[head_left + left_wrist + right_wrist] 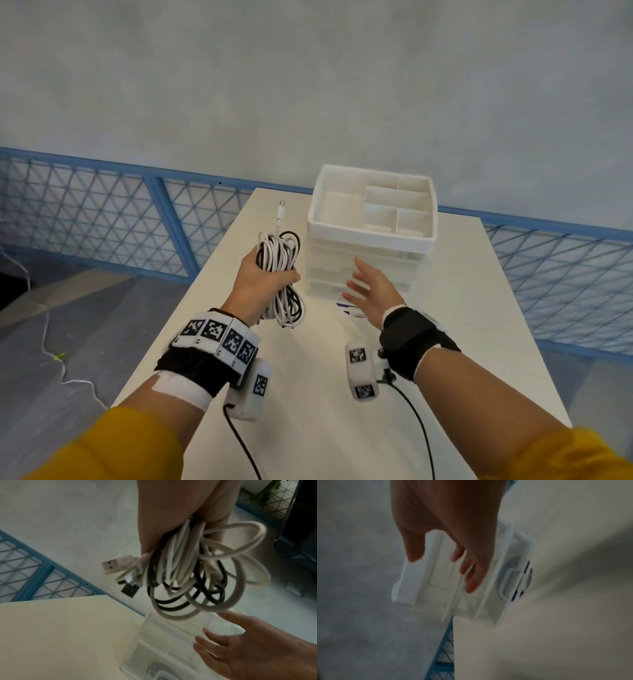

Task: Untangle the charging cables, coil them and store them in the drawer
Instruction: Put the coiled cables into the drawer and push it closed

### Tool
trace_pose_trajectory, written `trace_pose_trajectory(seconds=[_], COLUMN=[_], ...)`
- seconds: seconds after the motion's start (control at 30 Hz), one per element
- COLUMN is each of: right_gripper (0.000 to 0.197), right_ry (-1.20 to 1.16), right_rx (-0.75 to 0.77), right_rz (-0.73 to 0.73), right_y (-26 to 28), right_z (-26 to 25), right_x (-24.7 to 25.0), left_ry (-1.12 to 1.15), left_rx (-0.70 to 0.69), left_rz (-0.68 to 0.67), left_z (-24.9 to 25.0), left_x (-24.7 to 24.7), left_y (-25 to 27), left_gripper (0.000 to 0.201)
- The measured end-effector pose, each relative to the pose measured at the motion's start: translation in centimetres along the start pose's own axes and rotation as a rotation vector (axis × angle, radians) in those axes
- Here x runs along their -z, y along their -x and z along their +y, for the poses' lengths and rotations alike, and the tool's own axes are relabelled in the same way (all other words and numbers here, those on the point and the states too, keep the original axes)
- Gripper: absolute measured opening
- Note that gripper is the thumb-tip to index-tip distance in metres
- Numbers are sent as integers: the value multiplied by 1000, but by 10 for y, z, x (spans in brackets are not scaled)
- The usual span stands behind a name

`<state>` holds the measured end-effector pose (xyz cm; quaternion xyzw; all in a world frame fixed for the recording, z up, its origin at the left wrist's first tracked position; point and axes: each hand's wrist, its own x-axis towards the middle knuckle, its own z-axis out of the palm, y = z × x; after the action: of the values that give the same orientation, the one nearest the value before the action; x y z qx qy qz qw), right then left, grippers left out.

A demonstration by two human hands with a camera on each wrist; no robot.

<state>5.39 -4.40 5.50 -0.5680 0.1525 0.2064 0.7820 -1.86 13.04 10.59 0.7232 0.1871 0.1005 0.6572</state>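
Observation:
My left hand (265, 279) grips a coiled bundle of white and black charging cables (279, 255) above the white table (479, 308), just left of the drawer unit. In the left wrist view the bundle (185, 566) hangs from my left hand (185, 524), with USB plugs (111, 565) sticking out at its left. A white drawer unit (371, 236) with a divided open tray on top stands mid-table. My right hand (368, 287) hovers with fingers spread in front of the unit's closed drawers. The right wrist view is blurred: my right hand (453, 555) is over the drawer fronts (453, 588).
One white cable end with a plug (281, 214) lies on the table behind the bundle. A blue mesh fence (102, 212) runs behind and beside the table. The table's left edge drops to grey floor, where a thin wire (44, 342) lies.

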Motion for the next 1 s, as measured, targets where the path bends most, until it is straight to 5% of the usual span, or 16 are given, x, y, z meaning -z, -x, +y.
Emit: trace_pose_trajectory(seconds=[0.1,0.27,0.37,0.43,0.67,0.8,1.0], right_gripper=[67,54,56,50,46,47,53], right_ry=[637,1539,1855,1879,1823,1743,1887], right_rx=[113,674,568,507,719,792,762], right_rz=[69,255,222,192,262,261,288], right_y=[13,27,26,28,55,54,55], right_z=[-6,-41,-47,-41,-16,-14,-14], right_x=[7,21,31,37,51,55,51], left_ry=[-49,-190,-385,-517,-1015,-1357,-1477], left_rx=[-62,-141,-241,-341,-676,-621,-469], left_rz=[-48,-164,-271,-318,-438,-679,-777], left_z=[5,12,21,33,78,64,39], left_x=[-4,-17,-26,-33,-80,-117,-153], left_y=[-4,-10,-10,-10,-29,-41,-63], left_gripper=[33,34,34,37,45,36,35])
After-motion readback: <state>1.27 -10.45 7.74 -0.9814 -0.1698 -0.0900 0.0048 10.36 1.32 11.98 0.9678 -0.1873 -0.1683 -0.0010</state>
